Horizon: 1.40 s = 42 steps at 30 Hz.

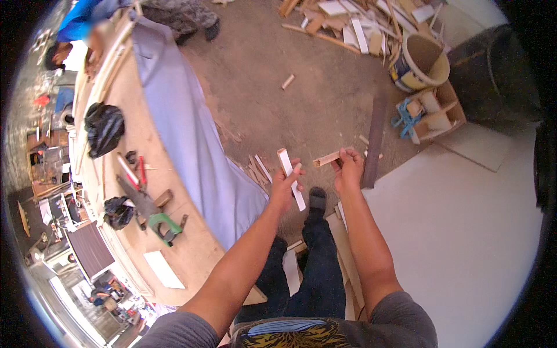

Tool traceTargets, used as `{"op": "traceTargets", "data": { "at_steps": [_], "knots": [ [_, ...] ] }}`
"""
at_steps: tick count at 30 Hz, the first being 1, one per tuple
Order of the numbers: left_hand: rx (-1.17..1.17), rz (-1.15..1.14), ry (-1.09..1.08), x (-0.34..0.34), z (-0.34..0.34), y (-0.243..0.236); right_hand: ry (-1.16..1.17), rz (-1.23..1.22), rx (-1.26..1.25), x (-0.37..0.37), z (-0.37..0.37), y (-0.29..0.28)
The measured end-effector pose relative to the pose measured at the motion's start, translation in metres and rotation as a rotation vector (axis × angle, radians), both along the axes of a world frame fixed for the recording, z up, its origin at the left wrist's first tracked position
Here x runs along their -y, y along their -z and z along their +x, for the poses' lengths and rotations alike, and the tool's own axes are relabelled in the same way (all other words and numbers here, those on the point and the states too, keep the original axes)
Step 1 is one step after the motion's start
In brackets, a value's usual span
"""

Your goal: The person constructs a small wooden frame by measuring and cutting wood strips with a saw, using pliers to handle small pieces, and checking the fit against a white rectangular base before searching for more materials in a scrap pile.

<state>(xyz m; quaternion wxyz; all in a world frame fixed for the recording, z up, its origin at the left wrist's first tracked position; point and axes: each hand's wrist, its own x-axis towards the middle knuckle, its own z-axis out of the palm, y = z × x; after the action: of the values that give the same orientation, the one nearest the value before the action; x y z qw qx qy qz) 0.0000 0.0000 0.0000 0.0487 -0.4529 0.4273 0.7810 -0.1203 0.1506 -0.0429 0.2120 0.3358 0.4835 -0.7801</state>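
Observation:
Between my forearms, over the floor, my left hand (285, 184) is closed around a short white-faced strip of wood (284, 160), which tilts with its upper end to the left. To its right, my right hand (349, 168) pinches a shorter bare wooden piece (326, 159) that points toward the left hand. The two pieces are apart from each other. Below the hands stands my shoe (317, 198) on the brown floor.
At left, a workbench (197, 243) with a blue-grey cloth (185, 116) carries a green-handled saw (162, 226) and black plastic bags (104, 129). Another person (81, 29) leans over its far end. Wood scraps (354, 29), a bucket (420, 64) and a white panel (452, 220) lie right.

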Motion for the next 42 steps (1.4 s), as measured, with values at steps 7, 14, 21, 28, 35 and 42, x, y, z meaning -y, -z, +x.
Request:
{"op": "traceTargets", "data": {
  "at_steps": [7,14,21,28,35,42],
  "knots": [
    [-0.362,-0.19,-0.134,0.014,0.017,-0.208,-0.073,-0.198,0.033,0.073,0.024,-0.201],
    [-0.382,-0.486,-0.503,0.08,0.092,-0.296,-0.692,-0.035,-0.263,0.144,0.121,-0.316],
    [-0.27,-0.721,-0.623,0.142,0.193,-0.336,-1.277,0.231,-0.779,0.176,0.224,-0.355],
    [-0.099,-0.606,-0.807,0.159,0.277,-0.346,-1.452,0.243,-0.934,0.212,0.291,-0.346],
    [0.475,-0.895,-0.571,0.136,0.358,-0.242,-1.458,0.243,-1.0,0.226,0.313,-0.334],
    [0.731,-1.215,-0.241,0.104,0.418,-0.172,-1.465,0.154,-0.829,0.214,0.313,-0.322]
  ]
}}
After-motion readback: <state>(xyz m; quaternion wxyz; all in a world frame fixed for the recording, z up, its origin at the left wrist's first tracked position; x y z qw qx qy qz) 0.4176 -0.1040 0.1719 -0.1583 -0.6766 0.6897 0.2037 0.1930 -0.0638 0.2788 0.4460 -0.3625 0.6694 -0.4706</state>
